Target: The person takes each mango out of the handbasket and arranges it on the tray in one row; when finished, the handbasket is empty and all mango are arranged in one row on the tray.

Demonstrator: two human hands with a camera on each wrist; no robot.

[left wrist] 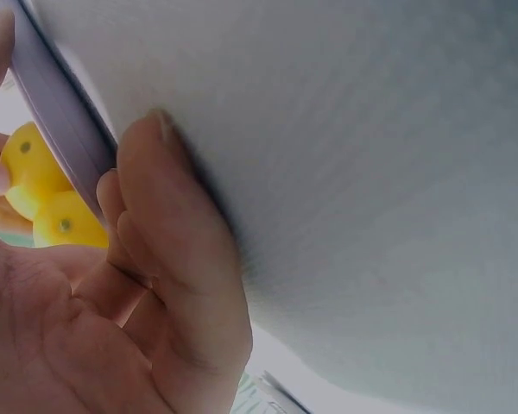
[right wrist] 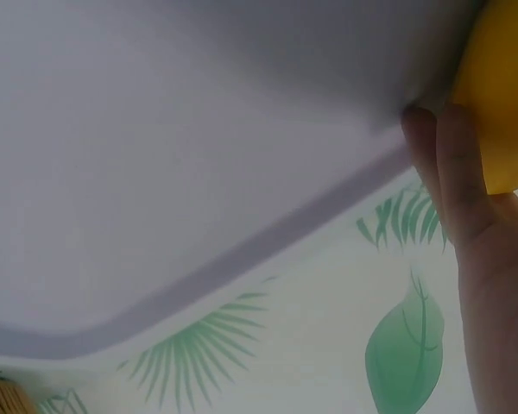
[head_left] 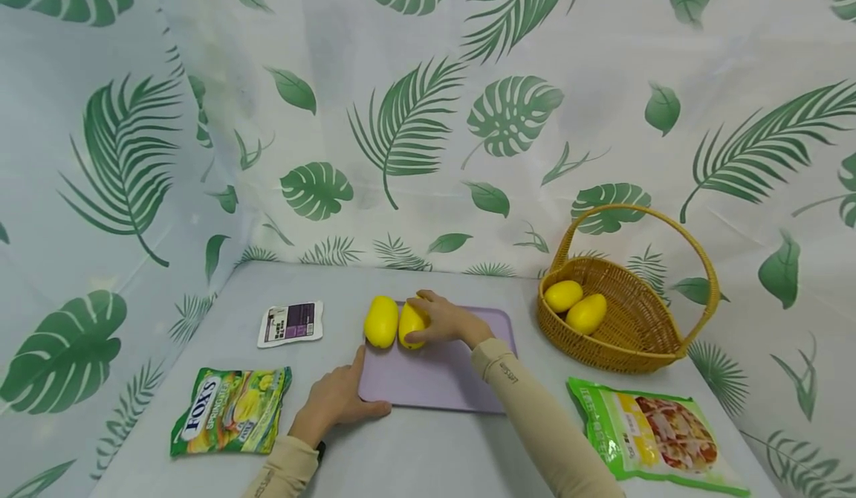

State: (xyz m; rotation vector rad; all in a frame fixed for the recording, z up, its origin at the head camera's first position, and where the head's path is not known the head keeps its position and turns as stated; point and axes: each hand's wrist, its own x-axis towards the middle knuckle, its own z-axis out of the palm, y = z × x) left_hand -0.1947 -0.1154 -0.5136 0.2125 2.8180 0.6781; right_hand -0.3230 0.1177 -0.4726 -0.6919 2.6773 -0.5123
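Observation:
Two yellow mangoes lie side by side at the back left of a lilac tray (head_left: 435, 379). My right hand (head_left: 438, 318) grips the right mango (head_left: 409, 321), fingers over its far side and thumb at the near side. In the right wrist view, its fingers (right wrist: 462, 168) press against the yellow skin by the tray rim. The left mango (head_left: 381, 322) touches no hand. At the tray's front left corner, my left hand (head_left: 341, 398) holds the edge between thumb and fingers. The left wrist view shows its bent fingers (left wrist: 186, 233) against the rim.
A wicker basket (head_left: 555, 328) with a tall handle and two more mangoes (head_left: 587, 314) stands at the right. In front of it lies a green food bag (head_left: 662, 435). On the left are a FOX'S candy bag (head_left: 230, 411) and a small white-and-purple packet (head_left: 290, 324).

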